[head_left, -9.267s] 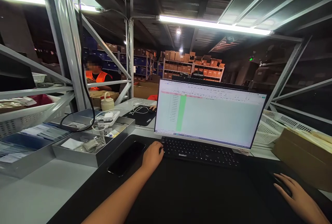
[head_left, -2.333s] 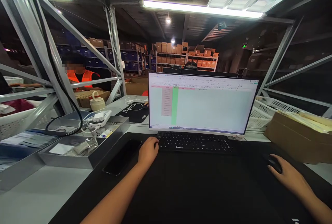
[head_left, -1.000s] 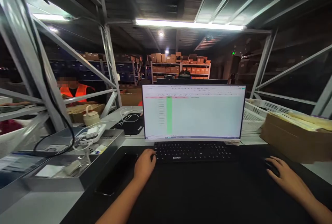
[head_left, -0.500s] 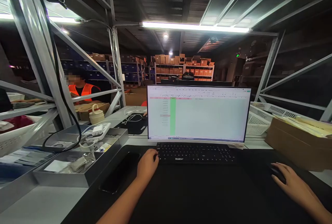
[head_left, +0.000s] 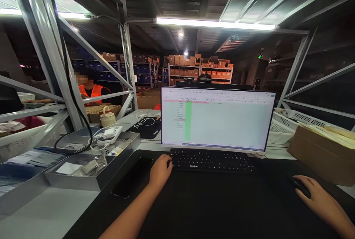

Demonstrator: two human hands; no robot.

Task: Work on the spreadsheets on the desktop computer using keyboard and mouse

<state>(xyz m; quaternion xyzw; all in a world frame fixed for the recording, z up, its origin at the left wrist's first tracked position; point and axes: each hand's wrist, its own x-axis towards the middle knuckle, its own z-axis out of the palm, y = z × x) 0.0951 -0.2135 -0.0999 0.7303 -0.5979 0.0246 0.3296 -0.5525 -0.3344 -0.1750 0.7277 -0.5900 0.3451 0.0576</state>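
Note:
My left hand (head_left: 161, 173) rests at the left end of a black keyboard (head_left: 210, 160). Its thumb is apart from the fingers, and the fingertips are partly hidden behind the hand; it holds nothing I can see. On the right, my right hand (head_left: 317, 193) is curved over a dark computer mouse (head_left: 301, 188) on the black desk mat (head_left: 222, 202). Behind the keyboard stands a monitor (head_left: 230, 124) showing a spreadsheet with a green column. A black phone (head_left: 132, 177) lies on the mat, left of my left hand.
Grey trays (head_left: 74, 183) with papers and plastic packets stand at left, near a white power strip (head_left: 109, 137) and a cream lidded container (head_left: 107, 118). At right are a cardboard box (head_left: 318, 156) and white baskets (head_left: 280, 130). A person in an orange vest (head_left: 95, 92) is beyond the metal frame.
The view has shifted slightly, so the scene sits a little further right and mostly higher. My hands keep their places at the keyboard and on the mouse.

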